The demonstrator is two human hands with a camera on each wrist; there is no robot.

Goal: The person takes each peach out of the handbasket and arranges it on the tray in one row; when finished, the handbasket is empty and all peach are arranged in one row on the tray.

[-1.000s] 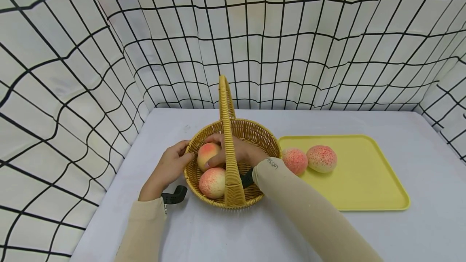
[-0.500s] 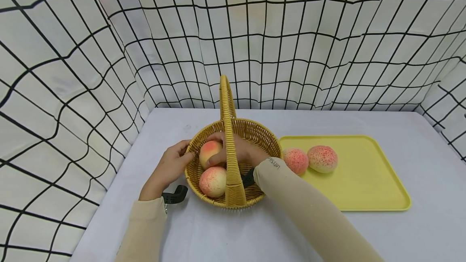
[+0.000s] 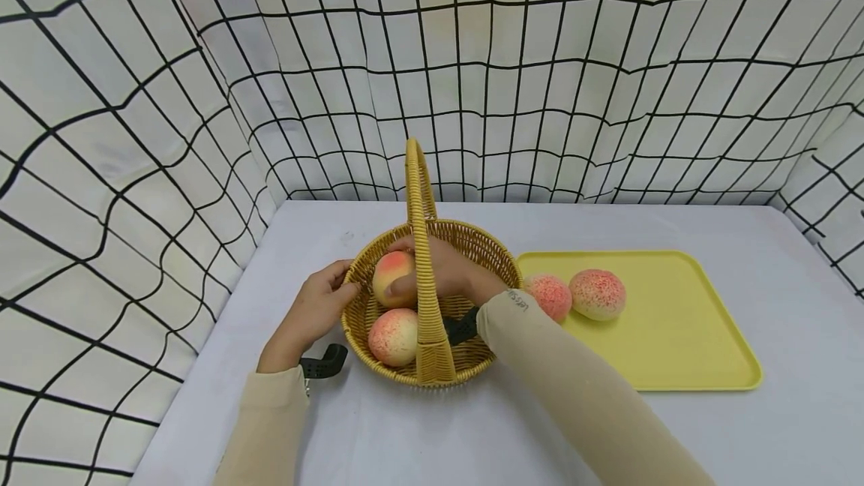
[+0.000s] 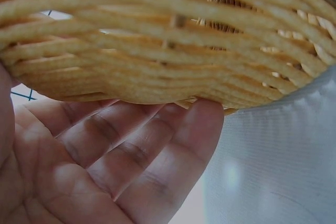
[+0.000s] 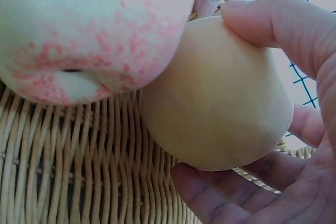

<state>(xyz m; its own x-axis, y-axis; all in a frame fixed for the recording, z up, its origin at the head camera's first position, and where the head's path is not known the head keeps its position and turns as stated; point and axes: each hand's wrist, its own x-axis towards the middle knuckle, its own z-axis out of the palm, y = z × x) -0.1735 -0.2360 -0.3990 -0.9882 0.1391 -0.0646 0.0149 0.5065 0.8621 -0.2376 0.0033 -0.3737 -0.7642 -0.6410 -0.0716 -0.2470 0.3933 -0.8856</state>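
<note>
In the head view a wicker basket (image 3: 481,246) with a tall arched handle (image 3: 421,246) stands on the table. My left hand (image 3: 312,313) holds its left rim; the left wrist view shows fingers (image 4: 157,166) against the woven side. Inside the basket, my right hand (image 3: 451,268) grips a yellow-and-red peach (image 3: 393,276), partly behind the handle. In the right wrist view the thumb (image 5: 257,22) lies on one side of this peach (image 5: 215,98) and the fingers curl round the other. A speckled peach (image 3: 394,337) lies just in front of it in the basket.
Right of the basket lies a yellow tray (image 3: 675,336) bearing two speckled peaches, one (image 3: 598,295) fully visible and the other (image 3: 550,297) partly behind the right sleeve. A black-lined white net (image 3: 513,81) rises behind the white table (image 3: 405,441) and along its sides.
My right hand has shifted the gripped peach slightly up and to the right inside the basket, away from the left wall. The left hand has stayed at the rim.
</note>
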